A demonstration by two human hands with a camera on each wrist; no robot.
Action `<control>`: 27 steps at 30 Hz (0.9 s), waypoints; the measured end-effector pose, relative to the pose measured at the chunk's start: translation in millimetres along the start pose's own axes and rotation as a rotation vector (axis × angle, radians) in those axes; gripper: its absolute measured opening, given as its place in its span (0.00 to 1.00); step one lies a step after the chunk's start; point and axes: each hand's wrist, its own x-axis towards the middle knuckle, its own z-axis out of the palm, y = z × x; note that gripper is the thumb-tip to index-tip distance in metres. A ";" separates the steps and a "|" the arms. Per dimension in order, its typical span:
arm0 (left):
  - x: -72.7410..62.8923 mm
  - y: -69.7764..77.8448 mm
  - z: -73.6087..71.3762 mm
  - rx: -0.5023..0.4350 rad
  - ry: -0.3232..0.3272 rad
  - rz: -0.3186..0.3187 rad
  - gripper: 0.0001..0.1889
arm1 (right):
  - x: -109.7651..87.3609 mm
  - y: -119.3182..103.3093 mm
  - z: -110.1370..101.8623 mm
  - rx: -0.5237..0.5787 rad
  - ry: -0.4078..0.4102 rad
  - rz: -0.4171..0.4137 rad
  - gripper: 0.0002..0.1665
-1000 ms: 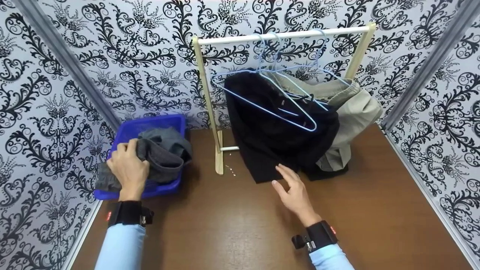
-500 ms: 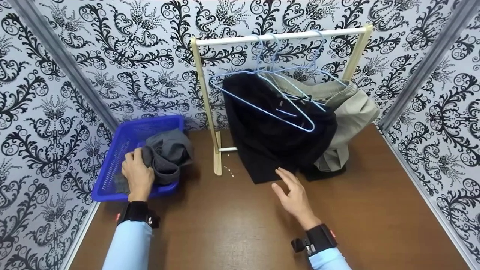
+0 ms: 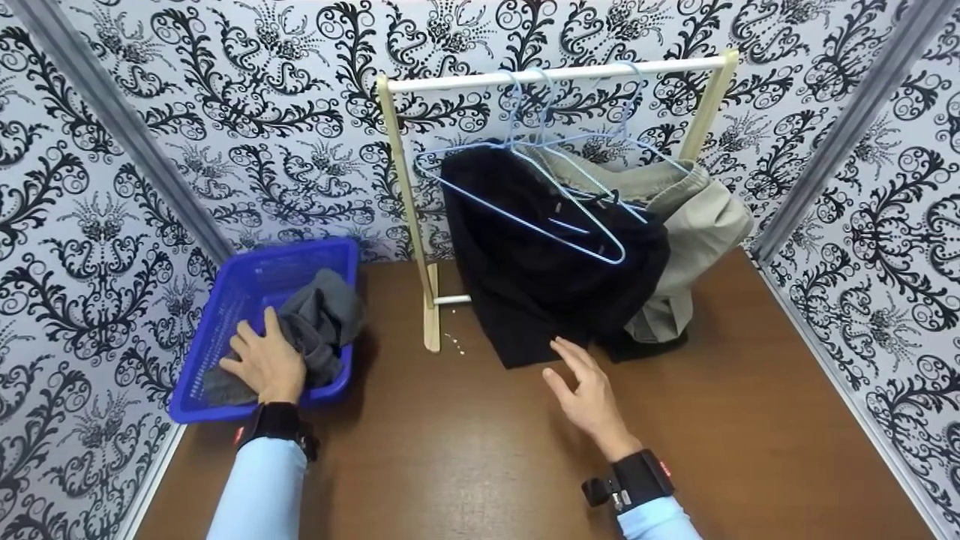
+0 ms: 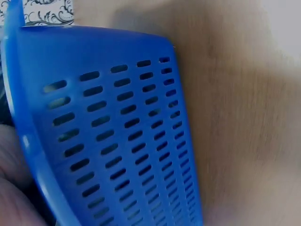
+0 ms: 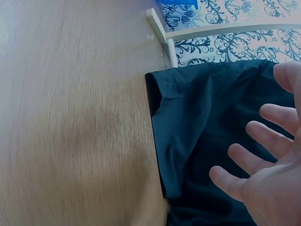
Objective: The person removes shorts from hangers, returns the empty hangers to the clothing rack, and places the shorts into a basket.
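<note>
In the head view my left hand (image 3: 268, 366) lies over a crumpled dark grey garment (image 3: 324, 304) with its fingers spread. The garment rests in a blue plastic basket (image 3: 217, 414), bunched against the basket's right side. The left wrist view is filled by the basket's slotted wall (image 4: 103, 47), with part of the hand (image 4: 11, 165) at its rim. My right hand (image 3: 591, 401) is held up with relaxed, parted fingers, holding nothing. It is close in front of the hem of black trousers (image 3: 540, 292), which also show behind the fingers in the right wrist view.
A small clothes rack (image 3: 409, 180) with a white rail (image 3: 450, 82) stands at the back. From it hang light blue hangers (image 3: 517, 217), the black trousers and beige trousers (image 3: 705, 225). Patterned walls enclose the brown table (image 3: 465, 450) at the back and sides.
My left hand has let go of the dark grey garment and spread its fingers. The garment has settled lower in the basket, which has shifted slightly toward me. My right hand has stayed about where it was.
</note>
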 end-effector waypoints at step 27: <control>-2.7 -14.3 5.5 -0.222 -0.240 0.373 0.29 | -3.7 0.3 -2.4 0.010 0.000 0.007 0.26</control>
